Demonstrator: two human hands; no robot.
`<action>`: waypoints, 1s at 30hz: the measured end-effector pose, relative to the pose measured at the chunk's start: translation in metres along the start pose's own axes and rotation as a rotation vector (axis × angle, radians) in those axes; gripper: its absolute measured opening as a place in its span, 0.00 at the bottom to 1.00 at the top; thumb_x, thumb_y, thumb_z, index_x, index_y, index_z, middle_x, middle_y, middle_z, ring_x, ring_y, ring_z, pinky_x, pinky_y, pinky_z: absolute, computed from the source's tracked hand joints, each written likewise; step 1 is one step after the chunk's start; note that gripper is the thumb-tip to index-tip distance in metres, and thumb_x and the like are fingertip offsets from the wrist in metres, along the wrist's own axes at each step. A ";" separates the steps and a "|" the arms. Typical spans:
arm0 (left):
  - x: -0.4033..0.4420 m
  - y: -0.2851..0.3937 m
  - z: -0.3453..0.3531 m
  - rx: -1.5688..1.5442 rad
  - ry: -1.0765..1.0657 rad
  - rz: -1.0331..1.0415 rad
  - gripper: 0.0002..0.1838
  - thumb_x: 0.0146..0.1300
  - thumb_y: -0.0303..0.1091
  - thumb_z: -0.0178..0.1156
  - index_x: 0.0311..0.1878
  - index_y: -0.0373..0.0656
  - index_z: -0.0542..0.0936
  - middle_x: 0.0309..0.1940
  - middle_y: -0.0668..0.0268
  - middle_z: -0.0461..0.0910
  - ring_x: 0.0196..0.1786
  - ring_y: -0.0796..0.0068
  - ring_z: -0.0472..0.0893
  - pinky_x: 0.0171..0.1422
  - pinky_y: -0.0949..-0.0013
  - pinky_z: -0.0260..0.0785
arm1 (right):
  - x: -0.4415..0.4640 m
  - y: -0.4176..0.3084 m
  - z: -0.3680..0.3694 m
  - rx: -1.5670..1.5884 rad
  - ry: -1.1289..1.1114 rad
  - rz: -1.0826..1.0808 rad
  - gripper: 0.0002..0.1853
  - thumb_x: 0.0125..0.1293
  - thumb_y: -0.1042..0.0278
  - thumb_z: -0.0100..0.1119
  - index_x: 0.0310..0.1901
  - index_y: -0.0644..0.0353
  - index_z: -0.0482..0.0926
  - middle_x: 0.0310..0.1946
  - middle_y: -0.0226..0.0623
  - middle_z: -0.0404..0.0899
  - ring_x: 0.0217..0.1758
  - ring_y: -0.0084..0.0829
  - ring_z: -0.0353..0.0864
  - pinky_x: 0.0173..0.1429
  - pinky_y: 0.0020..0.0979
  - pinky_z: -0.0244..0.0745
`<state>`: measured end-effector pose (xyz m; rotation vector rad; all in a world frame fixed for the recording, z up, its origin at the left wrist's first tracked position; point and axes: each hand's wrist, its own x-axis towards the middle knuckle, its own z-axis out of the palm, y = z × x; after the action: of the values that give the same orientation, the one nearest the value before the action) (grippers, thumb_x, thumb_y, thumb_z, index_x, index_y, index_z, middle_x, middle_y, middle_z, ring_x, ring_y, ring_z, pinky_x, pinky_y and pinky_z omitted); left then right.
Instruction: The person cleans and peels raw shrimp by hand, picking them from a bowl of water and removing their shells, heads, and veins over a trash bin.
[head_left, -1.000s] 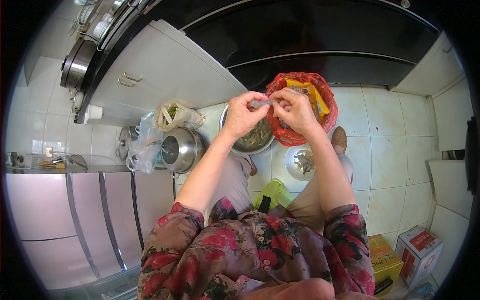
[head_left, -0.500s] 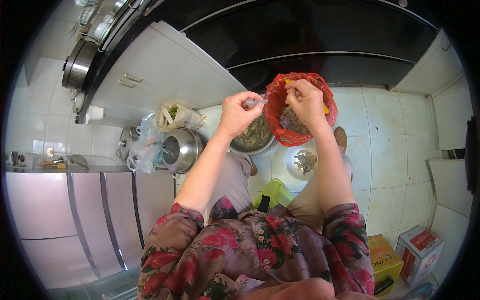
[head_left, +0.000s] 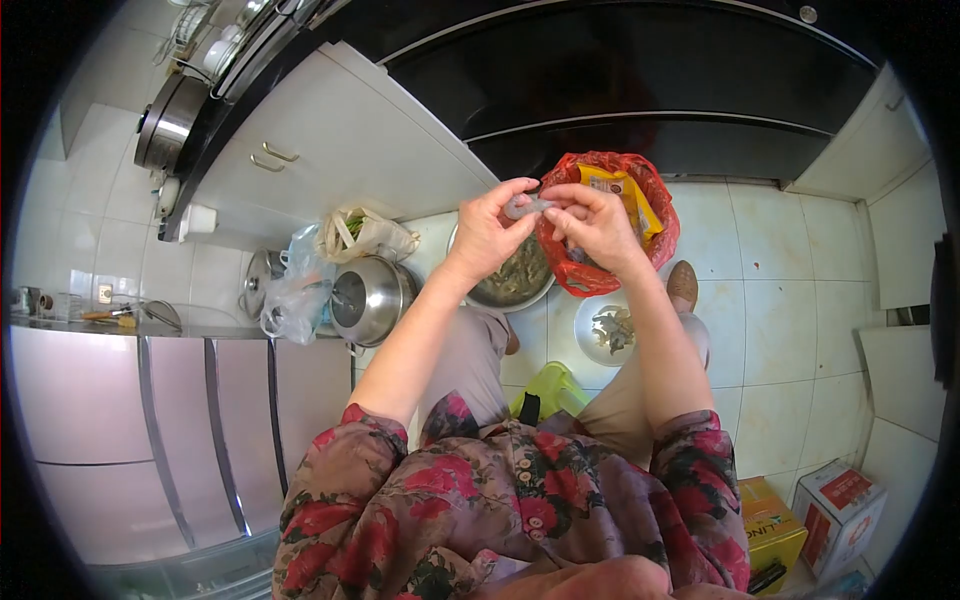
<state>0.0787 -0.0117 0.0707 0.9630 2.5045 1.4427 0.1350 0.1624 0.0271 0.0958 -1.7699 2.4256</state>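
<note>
My left hand (head_left: 487, 237) pinches a greyish, translucent shrimp (head_left: 524, 207) between thumb and fingers. At the shrimp's right end, the fingertips of my right hand (head_left: 603, 232) are closed on it, so both hands meet there. Right below is a metal basin (head_left: 533, 300) with wet, grey-brown contents, partly covered by my left hand. A red plastic bag (head_left: 662, 187) lines a container beneath my right hand, and a yellow packet (head_left: 634, 200) lies inside it. Between my feet, a white bowl (head_left: 584, 346) holds several greyish pieces that look like shrimp.
To the left stand a steel pot (head_left: 385, 300), a clear plastic bag (head_left: 297, 290) and a pale bag with greens (head_left: 372, 238). A green stool (head_left: 553, 385) is under me. Boxes (head_left: 840, 515) sit at the lower right. Black drawers (head_left: 650, 85) rise ahead.
My right hand has left the red bag and moved left to the shrimp in my left hand. The yellow packet in the bag shows more now. My view has shifted slightly.
</note>
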 end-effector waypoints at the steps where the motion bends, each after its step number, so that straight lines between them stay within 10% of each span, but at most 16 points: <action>1: -0.001 0.000 0.001 0.002 0.001 0.001 0.16 0.58 0.20 0.62 0.51 0.36 0.77 0.42 0.65 0.79 0.40 0.81 0.81 0.43 0.77 0.76 | -0.001 0.002 0.002 -0.015 -0.040 0.030 0.11 0.64 0.73 0.61 0.47 0.64 0.79 0.30 0.31 0.81 0.25 0.15 0.77 0.25 0.18 0.70; 10: -0.004 0.014 0.001 0.019 -0.108 -0.102 0.11 0.58 0.20 0.63 0.43 0.38 0.74 0.36 0.66 0.79 0.40 0.84 0.80 0.41 0.78 0.76 | 0.000 -0.004 0.000 -0.003 -0.133 0.034 0.06 0.63 0.74 0.60 0.41 0.64 0.77 0.25 0.27 0.79 0.25 0.16 0.78 0.24 0.18 0.70; 15: -0.007 0.021 -0.001 -0.606 -0.013 -0.121 0.09 0.63 0.21 0.58 0.47 0.37 0.73 0.41 0.62 0.80 0.41 0.76 0.82 0.45 0.75 0.77 | 0.002 -0.002 -0.001 0.202 -0.090 0.021 0.06 0.62 0.75 0.59 0.41 0.64 0.76 0.29 0.30 0.78 0.27 0.19 0.80 0.28 0.19 0.73; 22: -0.012 0.011 -0.001 -0.692 0.072 -0.144 0.10 0.64 0.18 0.57 0.48 0.35 0.73 0.45 0.58 0.80 0.43 0.76 0.82 0.48 0.73 0.77 | 0.000 -0.001 0.003 0.214 -0.060 0.000 0.08 0.62 0.77 0.60 0.43 0.67 0.76 0.32 0.34 0.79 0.31 0.20 0.80 0.33 0.20 0.75; 30: -0.015 0.002 -0.001 -0.681 0.064 -0.121 0.11 0.63 0.18 0.57 0.48 0.36 0.73 0.43 0.60 0.80 0.44 0.75 0.81 0.50 0.73 0.76 | -0.006 -0.010 0.011 -0.468 -0.011 -0.268 0.09 0.58 0.79 0.62 0.42 0.67 0.80 0.34 0.34 0.81 0.31 0.20 0.82 0.34 0.20 0.77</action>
<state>0.0914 -0.0197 0.0697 0.6233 1.8201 2.0829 0.1419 0.1542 0.0392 0.2749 -2.1199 1.7866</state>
